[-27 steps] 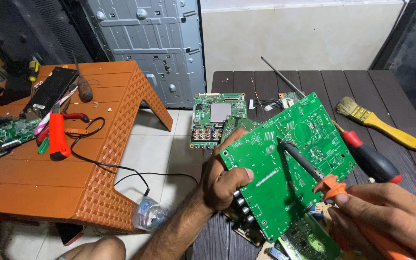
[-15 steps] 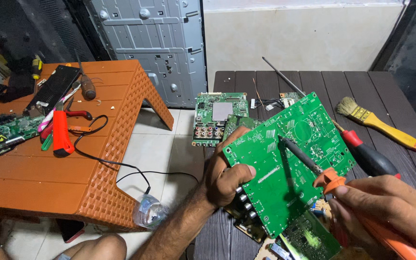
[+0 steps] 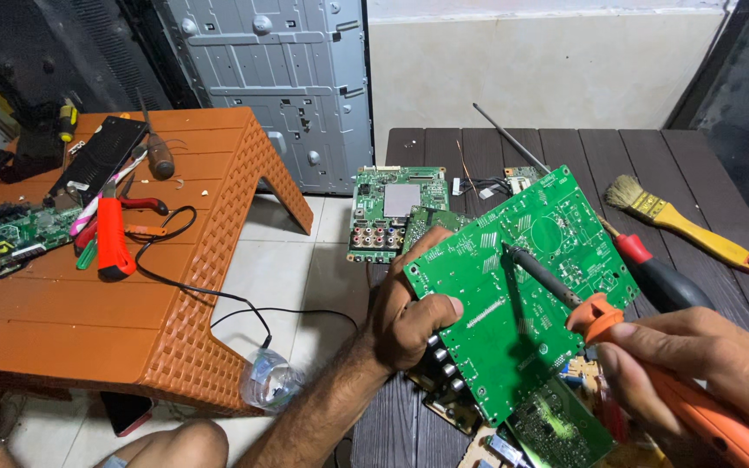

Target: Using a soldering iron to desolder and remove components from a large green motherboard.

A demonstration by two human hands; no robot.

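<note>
A large green circuit board (image 3: 522, 286) stood tilted above the dark table — an orange-handled soldering iron (image 3: 600, 316) touched its face.

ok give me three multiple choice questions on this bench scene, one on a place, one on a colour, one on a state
1. Where does the yellow-handled paintbrush lie?
A. on the dark slatted wooden table
B. on the orange plastic stool
C. on the floor

2. What colour is the handle of the soldering iron in the right hand?
A. blue
B. orange
C. white

3. How is the large green circuit board placed?
A. lying flat
B. leaning on the wall
C. held up tilted by the left hand

Answers: 1 A, it rests at the table's right side; 2 B, the grip is orange; 3 C, fingers clasp its left edge.
</note>
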